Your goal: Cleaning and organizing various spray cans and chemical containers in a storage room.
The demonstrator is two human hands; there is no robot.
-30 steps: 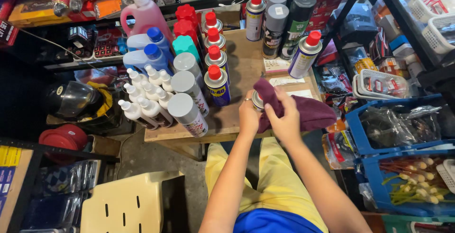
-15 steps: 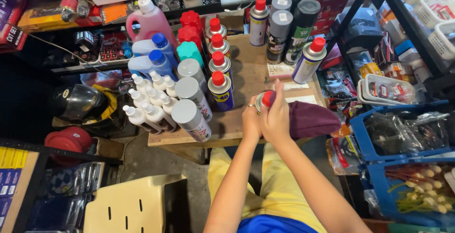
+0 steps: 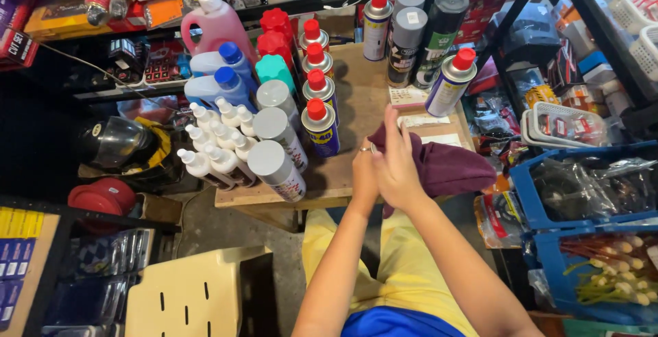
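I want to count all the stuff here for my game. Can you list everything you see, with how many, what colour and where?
wooden table: one, brown, centre
red-capped spray cans: four in a column mid-table, one at right, one far back
grey and black capped cans: three, back of table
silver-capped cans: three, left front
small white bottles: about eight, left edge
blue-capped bottles: two, white, left back
pink jug: one, back left
red caps: two, beside the jug
teal cap: one, below them
maroon cloth: one, right front
blue crates: two, far right
helmet: one, dark, left
cream stool: one, bottom left
left hand: against the right hand, something small hidden in it
right hand: fingers raised, on the cloth
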